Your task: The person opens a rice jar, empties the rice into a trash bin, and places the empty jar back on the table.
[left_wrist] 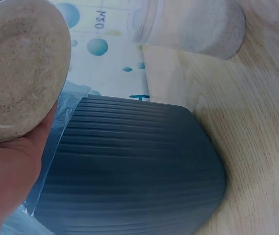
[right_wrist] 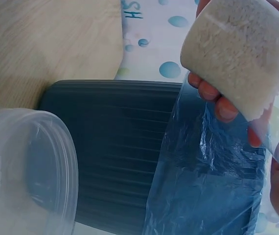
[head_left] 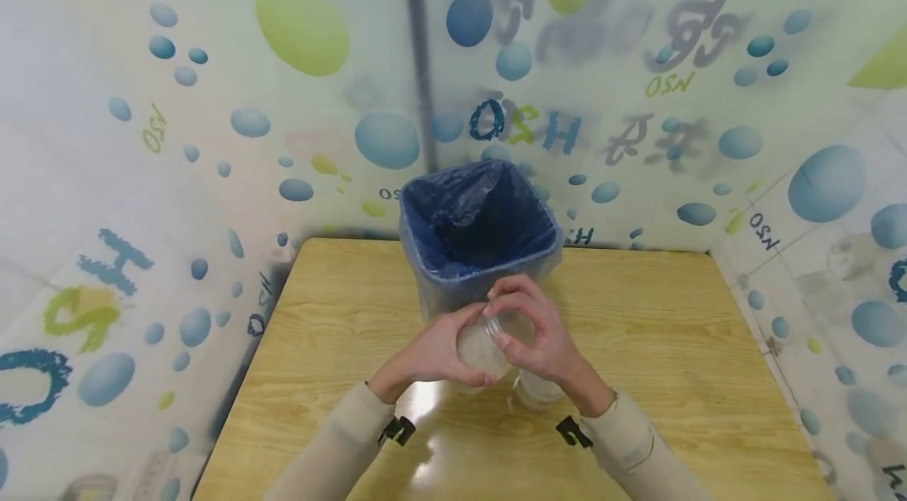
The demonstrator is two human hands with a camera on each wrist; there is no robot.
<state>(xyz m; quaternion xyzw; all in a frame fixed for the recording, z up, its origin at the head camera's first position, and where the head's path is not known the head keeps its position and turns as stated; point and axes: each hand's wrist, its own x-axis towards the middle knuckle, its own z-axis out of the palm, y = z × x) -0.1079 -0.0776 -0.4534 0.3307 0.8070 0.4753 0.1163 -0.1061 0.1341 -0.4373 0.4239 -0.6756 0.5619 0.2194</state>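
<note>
My left hand (head_left: 442, 347) holds a clear plastic jar of rice (head_left: 480, 350), tilted in front of the bin. In the right wrist view the rice (right_wrist: 240, 54) lies toward the jar's base, and fingers wrap its underside. At the jar's mouth end, my right hand (head_left: 542, 332) curls its fingers round a clear round piece (head_left: 516, 324) that looks like a lid; whether it sits on the rim cannot be told. A second clear jar (head_left: 538, 389) stands upright on the table below my right hand. Rice shows in its lower part in the left wrist view.
A dark bin (left_wrist: 139, 166) lined with a blue plastic bag (head_left: 538, 253) stands open-topped at the back of the wooden table (head_left: 340, 312). Patterned wall sheets (head_left: 319, 131) enclose the back and sides. Dark clips (head_left: 398, 431) sit at both cuffs.
</note>
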